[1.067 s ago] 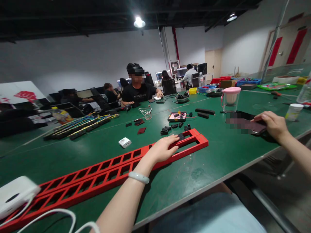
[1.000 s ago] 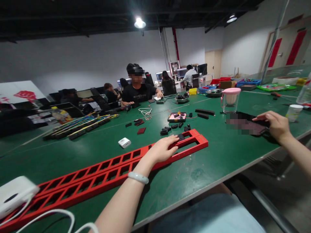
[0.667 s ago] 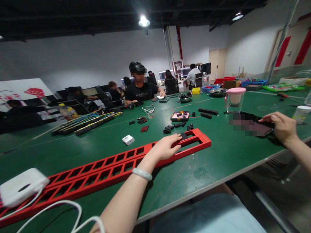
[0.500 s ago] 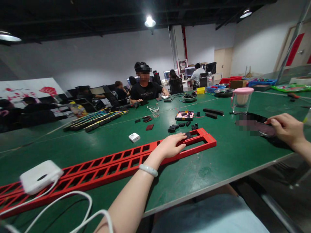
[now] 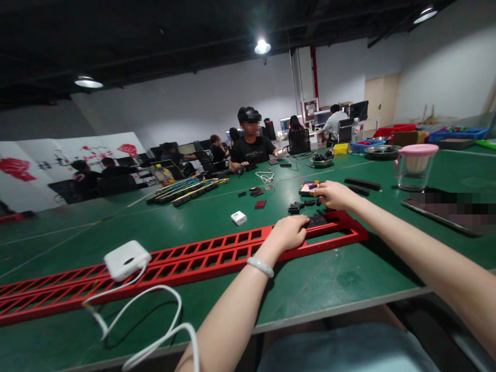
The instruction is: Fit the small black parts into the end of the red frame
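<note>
My left hand (image 5: 289, 232) lies palm down on the right part of a long red lattice frame (image 5: 217, 253), fingers loosely spread, holding nothing. A black insert (image 5: 316, 220) sits in the frame just past its fingertips. My right hand (image 5: 335, 194) reaches over the frame's far end, its bent fingers apart. Its fingertips are at the edge of a small pink tray (image 5: 306, 188), above several loose black parts (image 5: 296, 208). Nothing shows in its grasp.
A dark phone (image 5: 434, 213) and a pink-lidded jar (image 5: 416, 165) stand to the right. A white power bank (image 5: 126, 258) with a white cable (image 5: 155, 320) rests on the frame at left. Farther off are a small white box (image 5: 239, 218), coloured cable strips (image 5: 189, 188) and a seated person (image 5: 251, 147).
My right hand has left the phone and swung left to the pink tray and black parts. My head has turned left. My left hand has stayed on the frame.
</note>
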### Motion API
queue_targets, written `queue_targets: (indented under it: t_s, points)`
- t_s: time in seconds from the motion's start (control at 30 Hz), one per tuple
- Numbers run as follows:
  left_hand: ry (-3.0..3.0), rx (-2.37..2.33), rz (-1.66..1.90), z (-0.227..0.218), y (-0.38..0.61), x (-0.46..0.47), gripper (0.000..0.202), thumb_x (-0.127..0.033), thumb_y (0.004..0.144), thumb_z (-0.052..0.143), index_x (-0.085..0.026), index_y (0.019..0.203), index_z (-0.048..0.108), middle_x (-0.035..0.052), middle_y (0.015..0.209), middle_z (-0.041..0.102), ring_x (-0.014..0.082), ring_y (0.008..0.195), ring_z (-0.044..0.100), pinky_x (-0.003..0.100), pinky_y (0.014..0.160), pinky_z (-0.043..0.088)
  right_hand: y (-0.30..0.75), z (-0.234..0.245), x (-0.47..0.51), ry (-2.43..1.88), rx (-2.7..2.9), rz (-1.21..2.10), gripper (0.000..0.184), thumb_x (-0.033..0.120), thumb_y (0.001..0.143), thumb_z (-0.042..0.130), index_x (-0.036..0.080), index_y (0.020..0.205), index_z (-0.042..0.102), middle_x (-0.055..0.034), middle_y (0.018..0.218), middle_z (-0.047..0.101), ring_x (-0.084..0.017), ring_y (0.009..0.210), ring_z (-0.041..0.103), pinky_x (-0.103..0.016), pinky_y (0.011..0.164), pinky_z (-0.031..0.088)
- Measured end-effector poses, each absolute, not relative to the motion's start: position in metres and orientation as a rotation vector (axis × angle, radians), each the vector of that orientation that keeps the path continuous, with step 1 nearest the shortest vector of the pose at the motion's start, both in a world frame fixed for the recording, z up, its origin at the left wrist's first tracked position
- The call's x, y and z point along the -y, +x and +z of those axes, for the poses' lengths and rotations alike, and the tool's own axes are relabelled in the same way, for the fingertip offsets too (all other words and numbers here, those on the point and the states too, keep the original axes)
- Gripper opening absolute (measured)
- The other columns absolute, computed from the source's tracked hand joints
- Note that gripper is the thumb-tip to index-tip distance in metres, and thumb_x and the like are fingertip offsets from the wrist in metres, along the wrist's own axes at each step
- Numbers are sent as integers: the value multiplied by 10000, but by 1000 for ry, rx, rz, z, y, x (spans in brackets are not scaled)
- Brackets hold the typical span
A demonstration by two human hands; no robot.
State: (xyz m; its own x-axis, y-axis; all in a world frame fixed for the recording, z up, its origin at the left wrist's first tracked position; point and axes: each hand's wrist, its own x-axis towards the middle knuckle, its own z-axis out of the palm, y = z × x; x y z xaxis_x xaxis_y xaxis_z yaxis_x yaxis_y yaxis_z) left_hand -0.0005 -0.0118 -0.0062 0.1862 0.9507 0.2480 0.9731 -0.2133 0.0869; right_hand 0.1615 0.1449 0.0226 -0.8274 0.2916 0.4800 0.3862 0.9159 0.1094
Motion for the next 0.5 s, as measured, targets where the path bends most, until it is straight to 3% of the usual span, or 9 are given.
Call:
queue_targets:
  t_s: [0.17,0.33,0.5]
  points:
    - [-2056,2112,-407,-10,-6,10,527,-242,807,328,-213,1332,287,67,1256,470,219,1083,508,356,923,425,162,-12,-161,-419,2675,-244,282,179,725,449,213,907,662,-58,1028,594,-197,936,531,-297,823,395]
    - [-2023,2216,-375,-13,-5,7,472,-267,820,311,-206,1285,366,76,1250,473,224,1129,473,359,953,398,173,-17,-173,-404,2833,-71,286,218,726,463,233,906,685,-38,944,639,-181,892,557,-283,823,414]
    - [-2040,2204,-402,-14,-4,9,460,-270,818,304,-222,1269,381,61,1237,488,217,1107,491,347,945,406,175,-24,-188,-420,2903,63,323,261,759,423,220,957,675,-40,988,633,-167,884,578,-259,801,433]
